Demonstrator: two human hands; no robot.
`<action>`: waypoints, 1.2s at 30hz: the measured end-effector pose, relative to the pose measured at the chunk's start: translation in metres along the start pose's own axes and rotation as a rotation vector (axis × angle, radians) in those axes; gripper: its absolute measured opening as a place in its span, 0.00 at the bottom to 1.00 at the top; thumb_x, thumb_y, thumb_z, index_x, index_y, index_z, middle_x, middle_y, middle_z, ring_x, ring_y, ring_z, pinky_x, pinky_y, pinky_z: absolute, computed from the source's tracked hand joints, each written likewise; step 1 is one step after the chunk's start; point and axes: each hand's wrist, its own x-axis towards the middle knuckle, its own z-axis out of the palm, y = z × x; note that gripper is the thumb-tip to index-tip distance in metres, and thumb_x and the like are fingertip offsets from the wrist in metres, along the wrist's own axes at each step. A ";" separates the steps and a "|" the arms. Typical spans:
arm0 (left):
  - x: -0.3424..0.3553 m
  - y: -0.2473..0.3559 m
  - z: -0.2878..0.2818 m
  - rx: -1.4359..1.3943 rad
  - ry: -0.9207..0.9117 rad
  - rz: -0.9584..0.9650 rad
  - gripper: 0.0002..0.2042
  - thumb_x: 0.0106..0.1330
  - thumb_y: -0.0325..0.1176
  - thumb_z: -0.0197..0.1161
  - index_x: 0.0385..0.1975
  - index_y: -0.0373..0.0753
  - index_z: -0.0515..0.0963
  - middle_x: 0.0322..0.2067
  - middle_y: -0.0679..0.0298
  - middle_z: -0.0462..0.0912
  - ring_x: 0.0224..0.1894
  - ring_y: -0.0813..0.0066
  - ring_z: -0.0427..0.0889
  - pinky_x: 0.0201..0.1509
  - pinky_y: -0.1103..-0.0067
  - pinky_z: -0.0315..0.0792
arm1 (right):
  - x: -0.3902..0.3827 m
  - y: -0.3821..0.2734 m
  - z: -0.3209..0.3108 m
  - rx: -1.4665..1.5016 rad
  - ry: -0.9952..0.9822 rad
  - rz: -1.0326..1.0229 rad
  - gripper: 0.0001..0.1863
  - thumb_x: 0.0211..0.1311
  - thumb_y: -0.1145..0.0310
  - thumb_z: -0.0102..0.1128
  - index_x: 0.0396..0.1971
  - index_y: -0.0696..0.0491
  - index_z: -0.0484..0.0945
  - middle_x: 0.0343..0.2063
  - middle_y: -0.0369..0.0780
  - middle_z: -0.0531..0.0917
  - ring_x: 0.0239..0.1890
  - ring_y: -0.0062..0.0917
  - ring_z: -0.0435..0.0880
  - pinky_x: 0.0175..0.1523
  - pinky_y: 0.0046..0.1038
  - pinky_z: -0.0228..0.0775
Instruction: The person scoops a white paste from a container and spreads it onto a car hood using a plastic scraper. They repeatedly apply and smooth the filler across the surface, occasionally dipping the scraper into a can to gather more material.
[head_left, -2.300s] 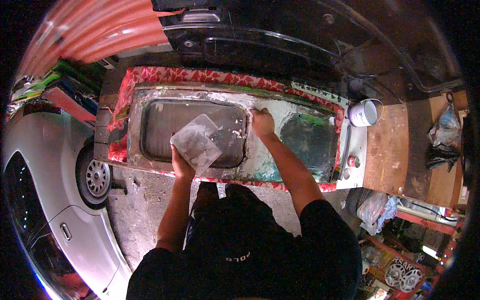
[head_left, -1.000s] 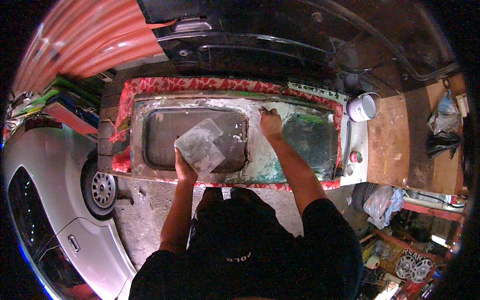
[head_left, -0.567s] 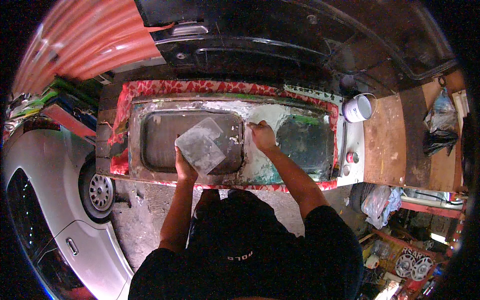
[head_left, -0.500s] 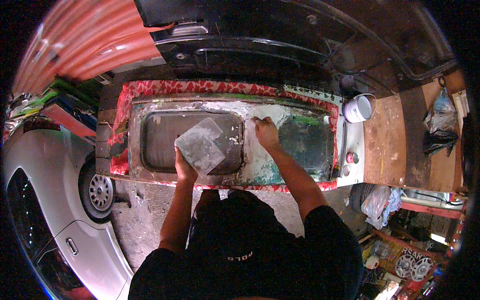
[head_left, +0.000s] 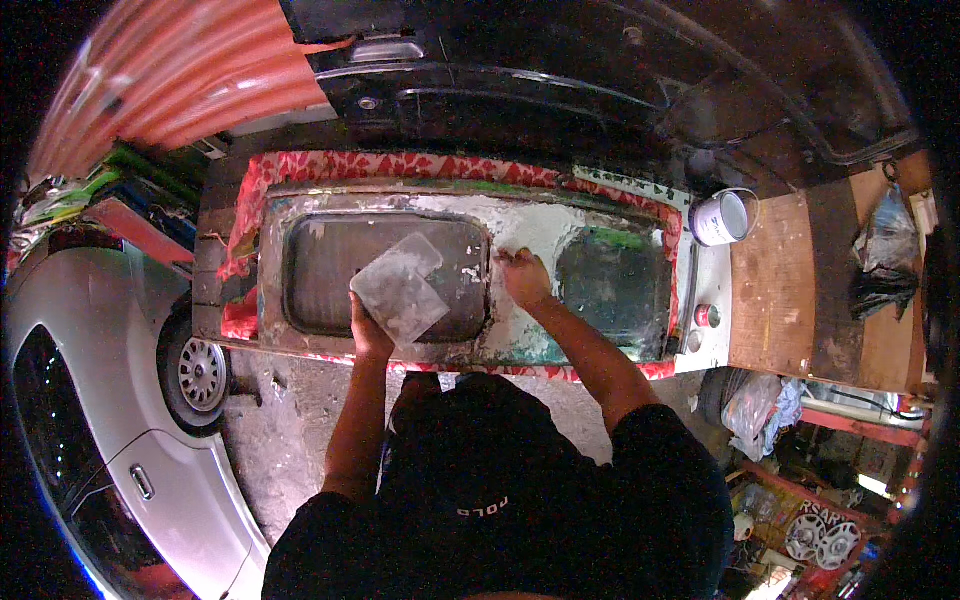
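Observation:
A worn metal panel [head_left: 273,285], with two dark recessed sections and white filler between them, lies on red flowered cloth [head_left: 340,165] across a bench. My left hand [head_left: 368,330] grips a clear plastic board [head_left: 395,290] smeared with whitish paste, held over the left recess. My right hand [head_left: 525,275] is on the white-coated strip [head_left: 535,225] just right of that recess, fingers bent and pressed together; whatever they hold is too small to make out.
A pail [head_left: 718,218] and small red can [head_left: 708,316] stand right of the panel. Black vehicle bodywork [head_left: 500,80] spans the back. A silver car [head_left: 75,285] is at left. A dark bag [head_left: 883,250] is at far right; bagged items [head_left: 755,415] lie below.
My right hand has moved a little toward me and leftward along the white strip since about a second ago. My left hand stays with the board over the left recess.

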 end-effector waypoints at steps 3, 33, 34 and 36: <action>0.008 -0.009 -0.015 -0.003 -0.038 0.006 0.33 0.67 0.61 0.40 0.64 0.43 0.60 0.61 0.58 0.65 0.62 0.55 0.65 0.64 0.60 0.61 | -0.008 -0.004 -0.009 0.069 0.024 -0.008 0.15 0.54 0.72 0.54 0.42 0.49 0.80 0.23 0.40 0.81 0.34 0.33 0.76 0.36 0.34 0.72; 0.009 -0.050 -0.058 0.008 0.021 -0.186 0.36 0.63 0.64 0.47 0.63 0.42 0.62 0.60 0.57 0.68 0.60 0.54 0.67 0.63 0.58 0.62 | 0.000 0.015 -0.018 0.337 0.098 0.306 0.17 0.54 0.71 0.55 0.44 0.43 0.81 0.29 0.44 0.79 0.36 0.37 0.77 0.41 0.36 0.75; 0.009 -0.050 -0.058 0.028 0.040 -0.181 0.36 0.64 0.63 0.47 0.63 0.42 0.62 0.60 0.57 0.68 0.60 0.54 0.67 0.63 0.58 0.62 | 0.004 0.014 -0.016 0.340 0.099 0.255 0.17 0.53 0.71 0.55 0.44 0.44 0.81 0.28 0.44 0.80 0.36 0.37 0.77 0.40 0.36 0.75; 0.009 -0.050 -0.058 0.042 0.047 -0.178 0.35 0.64 0.63 0.47 0.63 0.42 0.62 0.60 0.57 0.68 0.60 0.54 0.67 0.63 0.59 0.62 | 0.006 0.013 -0.004 0.324 0.052 0.132 0.16 0.50 0.74 0.54 0.41 0.47 0.81 0.36 0.36 0.83 0.37 0.32 0.77 0.44 0.33 0.72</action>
